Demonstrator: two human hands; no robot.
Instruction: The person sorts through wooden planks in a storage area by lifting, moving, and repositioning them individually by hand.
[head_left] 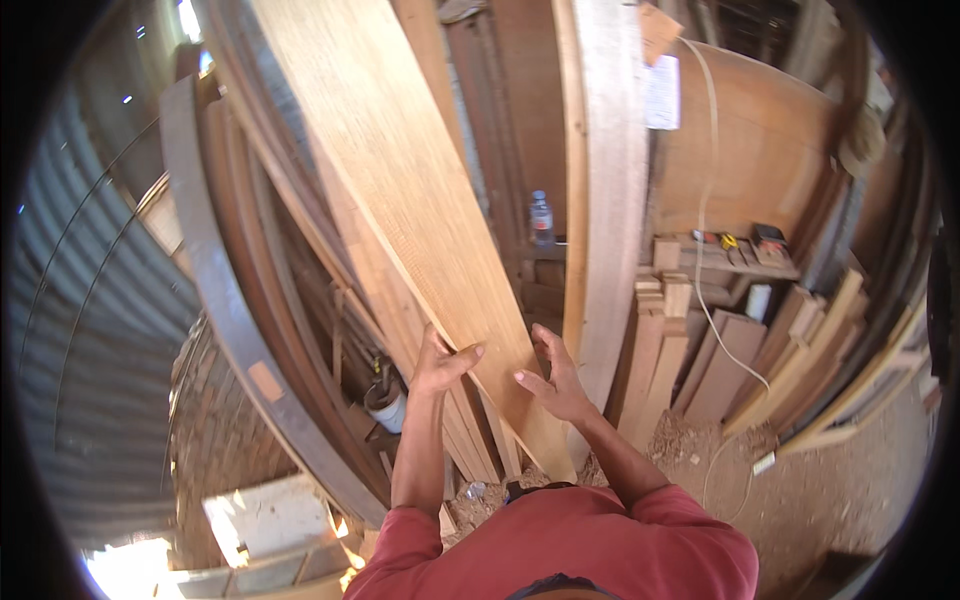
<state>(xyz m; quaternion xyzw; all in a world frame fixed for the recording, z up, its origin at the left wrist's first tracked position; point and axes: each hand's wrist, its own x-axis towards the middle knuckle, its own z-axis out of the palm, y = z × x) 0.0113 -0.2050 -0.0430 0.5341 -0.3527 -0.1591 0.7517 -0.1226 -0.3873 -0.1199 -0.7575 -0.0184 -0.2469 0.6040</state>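
A long, pale wooden plank [420, 190] stands tilted in front of me, running from the upper left down to near my body. My left hand [440, 366] grips its left edge, thumb lying across the broad face and fingers partly hidden behind. On the opposite edge, my right hand [556, 382] holds at about the same height, its thumb on the face too. The plank's lower end is close to the front of my red shirt. Just left of the plank, other boards [375, 262] lean close behind it.
Right of the plank rises a thick pale beam [612, 190]. A plastic bottle [541, 218] stands behind. Short wood pieces [655, 350] are stacked at the right, near a small shelf [735, 260] with tools. A white cable [712, 160] hangs down. A bucket [386, 408] sits left; shavings litter the floor.
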